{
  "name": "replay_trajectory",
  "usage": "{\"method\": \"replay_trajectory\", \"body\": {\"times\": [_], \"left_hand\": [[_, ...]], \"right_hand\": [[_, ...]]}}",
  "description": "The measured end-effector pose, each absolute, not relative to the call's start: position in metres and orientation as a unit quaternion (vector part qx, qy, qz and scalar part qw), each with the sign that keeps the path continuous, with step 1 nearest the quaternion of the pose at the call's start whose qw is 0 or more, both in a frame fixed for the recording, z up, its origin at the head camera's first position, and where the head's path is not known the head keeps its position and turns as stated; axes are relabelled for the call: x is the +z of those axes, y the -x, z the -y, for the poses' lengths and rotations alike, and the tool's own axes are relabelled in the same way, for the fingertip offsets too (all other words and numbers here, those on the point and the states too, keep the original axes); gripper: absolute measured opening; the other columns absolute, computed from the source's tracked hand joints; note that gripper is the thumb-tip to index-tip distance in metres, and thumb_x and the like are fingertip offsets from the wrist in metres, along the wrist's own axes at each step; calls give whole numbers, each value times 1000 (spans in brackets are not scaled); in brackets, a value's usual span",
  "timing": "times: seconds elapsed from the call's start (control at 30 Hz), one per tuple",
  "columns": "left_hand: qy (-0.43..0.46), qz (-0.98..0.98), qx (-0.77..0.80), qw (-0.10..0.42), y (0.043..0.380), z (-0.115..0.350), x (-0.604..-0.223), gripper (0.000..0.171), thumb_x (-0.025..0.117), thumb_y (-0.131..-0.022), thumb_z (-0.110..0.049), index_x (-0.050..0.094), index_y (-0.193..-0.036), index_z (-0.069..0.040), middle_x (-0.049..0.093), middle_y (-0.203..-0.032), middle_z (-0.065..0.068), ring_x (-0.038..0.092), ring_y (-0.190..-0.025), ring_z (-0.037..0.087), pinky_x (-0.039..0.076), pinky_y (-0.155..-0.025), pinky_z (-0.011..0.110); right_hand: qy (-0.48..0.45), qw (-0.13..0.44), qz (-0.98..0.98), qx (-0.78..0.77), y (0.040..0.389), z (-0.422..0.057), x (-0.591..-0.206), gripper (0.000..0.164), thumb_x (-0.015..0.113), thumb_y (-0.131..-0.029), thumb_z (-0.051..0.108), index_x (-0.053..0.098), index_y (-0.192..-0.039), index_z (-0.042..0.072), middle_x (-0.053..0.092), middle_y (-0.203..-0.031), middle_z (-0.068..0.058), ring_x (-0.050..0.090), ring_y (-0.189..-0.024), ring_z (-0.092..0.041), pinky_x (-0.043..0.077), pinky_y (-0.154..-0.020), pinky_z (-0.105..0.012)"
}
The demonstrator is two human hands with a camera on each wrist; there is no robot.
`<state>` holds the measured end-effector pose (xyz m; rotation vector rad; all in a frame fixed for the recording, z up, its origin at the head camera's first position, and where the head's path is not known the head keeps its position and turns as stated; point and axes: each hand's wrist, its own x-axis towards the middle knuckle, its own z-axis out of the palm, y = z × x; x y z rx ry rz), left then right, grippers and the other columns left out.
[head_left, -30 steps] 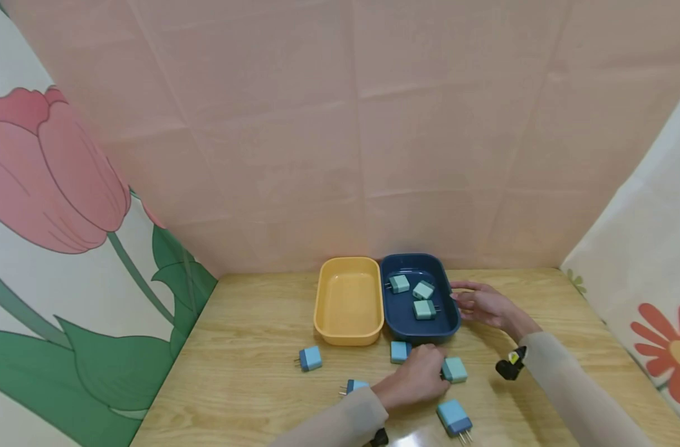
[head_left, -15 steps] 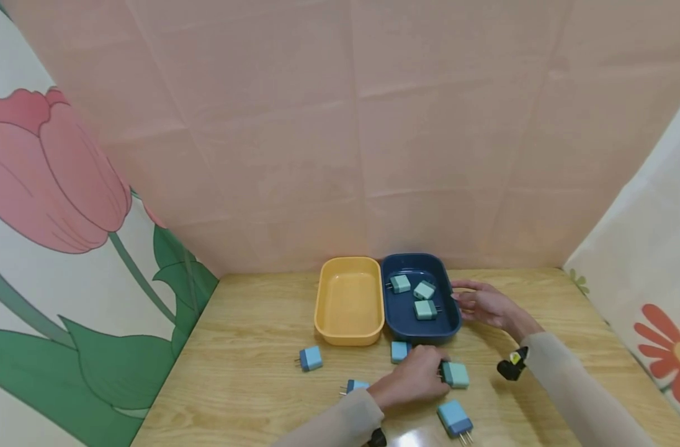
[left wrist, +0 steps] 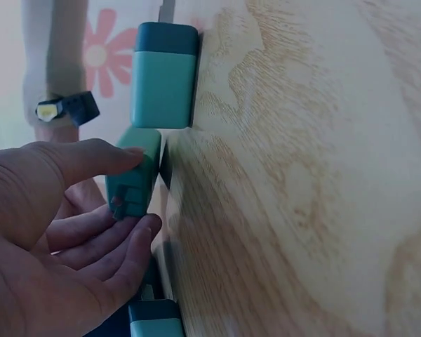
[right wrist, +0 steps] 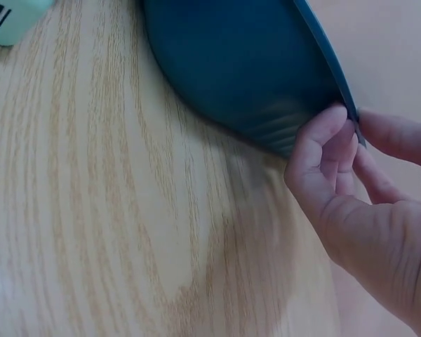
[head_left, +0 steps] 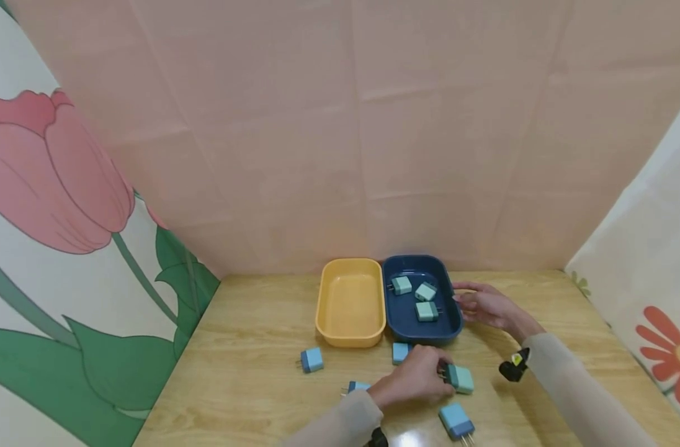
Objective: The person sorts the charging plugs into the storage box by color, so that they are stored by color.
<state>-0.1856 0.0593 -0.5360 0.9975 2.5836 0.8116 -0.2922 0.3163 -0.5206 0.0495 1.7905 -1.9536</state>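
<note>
Hiding part of its prongs, the left hand (head_left: 414,377) is pinching a mint-green plastic charger block (head_left: 461,379) between thumb and fingertips; whether the block is touching the table is hard to tell. A light-blue charger with a dark-blue end (head_left: 400,353) is lying just beyond these fingers, partly covered by the hand; a second blue charger (head_left: 359,386) is showing only in part behind the wrist. A third blue charger (head_left: 456,420) is resting nearer the person than the fingertips, a fourth (head_left: 312,359) well to their left. Both beige sleeves (head_left: 577,388) are running out of frame.

The right hand (head_left: 487,307) is reaching forward, thumb and fingers pinching the side rim of a dark-blue rounded rectangular tray (head_left: 398,326). Left of those fingers, three mint-green chargers (head_left: 427,311) are lying inside it; a yellow tray (head_left: 351,304) is standing farther left.

Pale wood-grain tabletop (head_left: 250,354) is supporting everything. Beyond the fingers, creased pink cloth (head_left: 340,143) is hanging between white flower-printed panels (head_left: 653,267).
</note>
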Motion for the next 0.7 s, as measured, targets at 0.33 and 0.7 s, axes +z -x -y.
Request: {"method": "replay_trajectory", "body": {"times": [0.33,0.7], "left_hand": [[-366,-888,259,106,185,-58,-535,39,89,-83,-30,78,-120,-25,76,-95,-20,59,-82,-14,43,-74,3],[-346,-860,345,147,184,-49,-531,38,89,-85,-26,79,-120,-19,80,-102,-14,66,-83,-14,50,-72,3]], "right_hand": [[-27,245,-660,-710,292,-316,-522,59,50,-108,7,27,-163,4,70,-113,1,65,-101,-14,58,-87,-34],[-28,244,-662,-708,292,-317,-519,58,49,-109,7,28,-162,3,69,-117,0,65,-103,-14,58,-89,-33]]}}
